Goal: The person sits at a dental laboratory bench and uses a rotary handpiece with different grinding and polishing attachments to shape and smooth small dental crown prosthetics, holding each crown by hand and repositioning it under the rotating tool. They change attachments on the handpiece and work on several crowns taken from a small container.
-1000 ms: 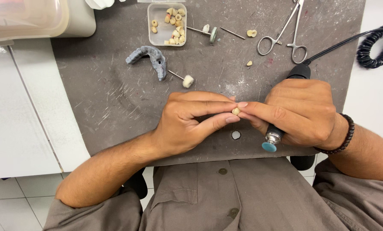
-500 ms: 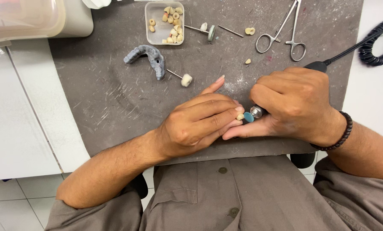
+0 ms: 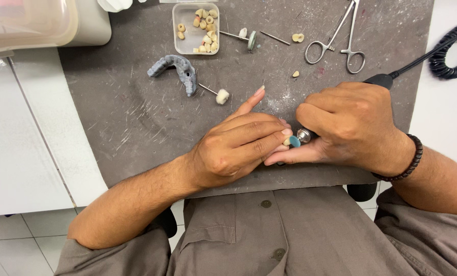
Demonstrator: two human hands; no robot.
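Starting at the far left, I see a translucent plastic box (image 3: pixel 29 20) at the top corner of the white table (image 3: pixel 19 153), beside the grey work mat (image 3: pixel 136 117) that carries everything else. On the mat's upper left lies a grey dental arch model (image 3: pixel 175 69), and just to its right a small felt polishing bur (image 3: pixel 217 95) on a thin shaft. Above them sits a clear tray (image 3: pixel 185 45) holding a cluster of small tooth-coloured crowns (image 3: pixel 206 30). To its right lie a disc bur (image 3: pixel 249 40) and a thin pin (image 3: pixel 275 38), then two loose crowns, one near the pin (image 3: pixel 298 37) and one lower (image 3: pixel 295 74).

Near the mat's front edge my left hand (image 3: pixel 238 151) is closed in a pinch on a small crown (image 3: pixel 286 141), thumb and fingers pressed on it, one finger stretched out straight above. The crown sits between both hands, touching the blue-green polishing tip (image 3: pixel 295 141) of the handpiece (image 3: pixel 381 80).

My right hand (image 3: pixel 351 128) is clenched round that handpiece, its metal chuck showing beside the tip, its dark rear end poking out behind the knuckles. A beaded bracelet (image 3: pixel 407 161) circles the wrist. Above lie steel forceps (image 3: pixel 341 36), and a black coiled cable (image 3: pixel 450 51) runs off the right edge.
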